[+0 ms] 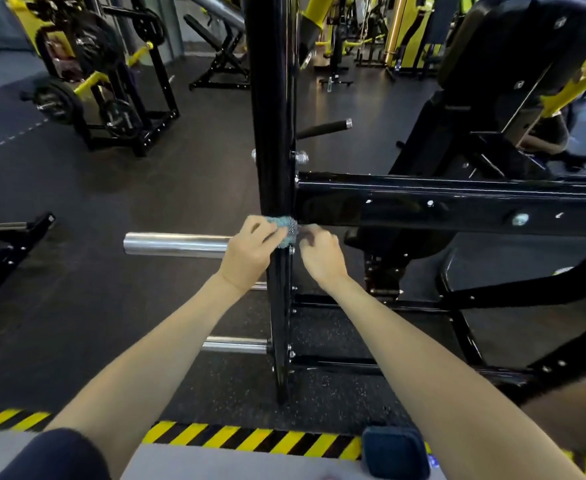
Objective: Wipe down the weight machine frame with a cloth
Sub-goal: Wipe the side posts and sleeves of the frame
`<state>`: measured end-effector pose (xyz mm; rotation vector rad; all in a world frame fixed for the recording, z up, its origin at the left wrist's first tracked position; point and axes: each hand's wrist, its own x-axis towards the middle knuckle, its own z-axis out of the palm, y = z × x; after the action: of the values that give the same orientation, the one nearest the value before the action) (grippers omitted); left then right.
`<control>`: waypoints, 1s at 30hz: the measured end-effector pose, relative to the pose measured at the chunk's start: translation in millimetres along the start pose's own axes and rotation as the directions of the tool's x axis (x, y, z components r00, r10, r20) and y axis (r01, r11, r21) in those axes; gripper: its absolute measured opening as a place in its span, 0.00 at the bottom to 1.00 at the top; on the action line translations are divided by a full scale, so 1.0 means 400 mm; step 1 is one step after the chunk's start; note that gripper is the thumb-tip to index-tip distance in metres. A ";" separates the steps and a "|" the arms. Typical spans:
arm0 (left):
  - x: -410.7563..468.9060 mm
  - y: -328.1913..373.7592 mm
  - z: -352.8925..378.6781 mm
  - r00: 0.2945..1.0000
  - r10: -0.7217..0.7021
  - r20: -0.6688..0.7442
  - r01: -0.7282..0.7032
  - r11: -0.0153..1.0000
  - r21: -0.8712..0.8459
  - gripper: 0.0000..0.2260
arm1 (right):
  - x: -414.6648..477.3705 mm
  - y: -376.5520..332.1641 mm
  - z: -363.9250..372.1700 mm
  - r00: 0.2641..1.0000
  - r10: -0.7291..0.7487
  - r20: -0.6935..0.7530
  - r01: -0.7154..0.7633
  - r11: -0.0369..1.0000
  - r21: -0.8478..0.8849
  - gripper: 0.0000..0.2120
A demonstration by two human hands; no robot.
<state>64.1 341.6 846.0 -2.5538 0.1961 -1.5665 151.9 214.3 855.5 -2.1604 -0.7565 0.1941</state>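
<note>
A black upright post [272, 116] of the weight machine frame runs down the middle of the head view, with a black crossbeam [457, 202] joining it to the right. A small blue-grey cloth [286, 229] is wrapped round the post just below that joint. My left hand [250, 251] grips the cloth from the left side of the post. My right hand [321, 252] is at the right side of the post with curled fingers touching the cloth's edge; its fingertips are blurred.
A chrome plate peg [177, 243] sticks out left of the post, with a shorter peg [236, 344] lower down. A plate rack [104, 91] stands at the back left, a padded seat [513, 46] at the right. Yellow-black hazard tape [250, 439] marks the floor edge near me.
</note>
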 end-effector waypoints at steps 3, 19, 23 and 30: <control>-0.091 0.029 0.023 0.980 0.025 0.199 -0.024 1.000 -0.003 0.08 | -0.002 -0.002 0.012 0.999 0.014 -0.052 -0.013 0.999 0.030 0.18; -0.116 0.050 0.024 0.959 -0.169 0.227 0.184 0.982 -0.046 0.10 | -0.004 0.030 0.057 0.999 0.038 0.002 -0.038 0.993 0.110 0.27; -0.029 0.037 0.015 0.949 -0.315 -0.007 0.313 0.946 -0.087 0.06 | -0.009 0.036 0.053 1.000 0.017 -0.012 -0.015 0.992 0.122 0.26; -0.079 0.029 0.018 0.959 -0.240 0.148 0.251 0.966 -0.060 0.07 | -0.001 0.031 0.068 0.997 0.057 -0.052 -0.048 0.987 0.153 0.25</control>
<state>56.1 336.4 813.0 -2.8291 -0.0808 -1.4730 147.0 225.9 828.5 -2.0344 -0.6330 0.2107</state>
